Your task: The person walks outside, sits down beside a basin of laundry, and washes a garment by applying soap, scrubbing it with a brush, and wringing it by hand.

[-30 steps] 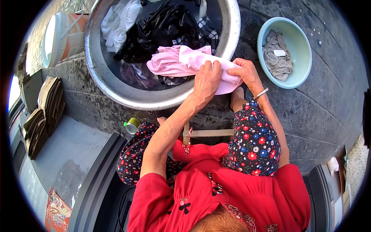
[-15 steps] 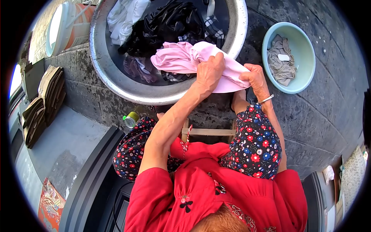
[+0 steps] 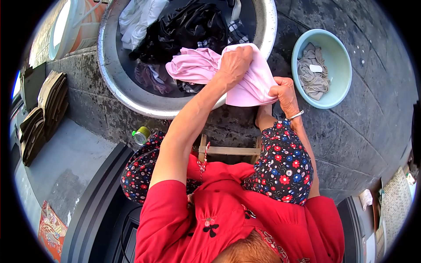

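"Where are we holding the pink cloth (image 3: 247,79)?"

"We're holding it across the near right rim of the metal basin (image 3: 268,26), its long axis running left to right and sloping slightly toward us."

"And its ends?"

"The bunched end is pointing left, inside the basin; the spread end is pointing right, outside the rim."

"Fingers?"

"Our left hand (image 3: 237,63) is making a fist, fingers curling tightly into the cloth; our right hand (image 3: 286,94) is pinching its edge between thumb and fingers."

"Around it?"

"Black cloth (image 3: 193,26) and white cloth (image 3: 140,19) are lying in the basin; gray cloth (image 3: 312,83) is resting in the pale bowl (image 3: 341,70), to our right."
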A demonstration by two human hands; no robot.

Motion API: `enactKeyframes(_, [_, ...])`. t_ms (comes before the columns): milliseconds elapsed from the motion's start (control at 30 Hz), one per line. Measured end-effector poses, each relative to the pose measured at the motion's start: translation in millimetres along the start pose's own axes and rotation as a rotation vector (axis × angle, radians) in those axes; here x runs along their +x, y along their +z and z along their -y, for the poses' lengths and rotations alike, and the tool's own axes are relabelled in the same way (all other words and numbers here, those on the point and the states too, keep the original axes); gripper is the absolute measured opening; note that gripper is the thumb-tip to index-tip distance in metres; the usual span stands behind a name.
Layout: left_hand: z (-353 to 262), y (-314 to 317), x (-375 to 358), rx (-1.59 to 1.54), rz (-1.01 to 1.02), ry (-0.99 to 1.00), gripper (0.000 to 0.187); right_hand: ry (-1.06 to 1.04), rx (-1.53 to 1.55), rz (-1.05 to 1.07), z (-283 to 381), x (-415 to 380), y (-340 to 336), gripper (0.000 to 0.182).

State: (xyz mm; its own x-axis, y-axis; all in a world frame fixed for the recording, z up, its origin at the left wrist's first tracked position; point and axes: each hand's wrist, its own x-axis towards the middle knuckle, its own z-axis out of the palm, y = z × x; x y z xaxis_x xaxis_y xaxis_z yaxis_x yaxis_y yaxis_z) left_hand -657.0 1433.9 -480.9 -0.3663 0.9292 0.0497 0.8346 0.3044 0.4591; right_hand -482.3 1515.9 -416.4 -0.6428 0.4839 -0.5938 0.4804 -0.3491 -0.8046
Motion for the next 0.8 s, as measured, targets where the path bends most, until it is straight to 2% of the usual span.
enactKeyframes(33, [11, -4, 7, 0.051, 0.088, -0.086, 0.01, -0.022, -0.013, 0.012, 2, -1, -1, 0.007])
enactKeyframes(100, [12, -12, 15, -0.076, 0.018, -0.23, 0.01, 0.023, 0.006, -0.002, -15, 2, -4, 0.004])
enactKeyframes(167, [-14, -14, 12, -0.185, -0.137, -0.109, 0.012, 0.032, 0.045, 0.033, -12, 1, -3, 0.004])
enactKeyframes(200, [-30, -11, 4, -0.227, -0.091, 0.007, 0.011, 0.048, 0.043, 0.036, -16, -2, -1, 0.004])
enactKeyframes(233, [-41, -4, -6, -0.063, 0.0, 0.093, 0.011, 0.062, 0.117, 0.033, -18, 2, 1, 0.004])
enactKeyframes(300, [-32, 5, 6, -0.141, -0.076, 0.049, 0.011, 0.073, 0.186, 0.033, -22, 9, 1, 0.004])
enactKeyframes(433, [-7, 10, 40, -0.063, -0.168, -0.014, 0.012, 0.062, 0.143, 0.038, -25, 16, -3, 0.006])
enactKeyframes(500, [4, 13, 36, -0.113, -0.143, -0.269, 0.013, 0.137, 0.193, 0.03, -31, 14, -4, 0.02])
enactKeyframes(533, [-2, 5, 30, -0.14, -0.186, -0.249, 0.011, 0.162, 0.365, -0.02, -26, 11, 2, 0.017])
enactKeyframes(567, [-14, 1, 20, -0.148, -0.175, -0.242, 0.011, 0.167, 0.37, -0.033, -25, 12, 2, 0.017])
enactKeyframes(633, [-41, -8, -9, -0.197, 0.013, 0.16, 0.011, 0.201, 0.605, -0.048, -28, 12, -1, 0.032])
enactKeyframes(667, [-47, -1, -16, 0.011, -0.01, 0.356, 0.01, 0.218, 0.602, 0.035, -26, 14, -3, 0.044])
enactKeyframes(800, [-46, 4, 8, -0.014, -0.042, 0.267, 0.012, 0.216, 0.543, 0.058, -22, 15, -14, 0.048])
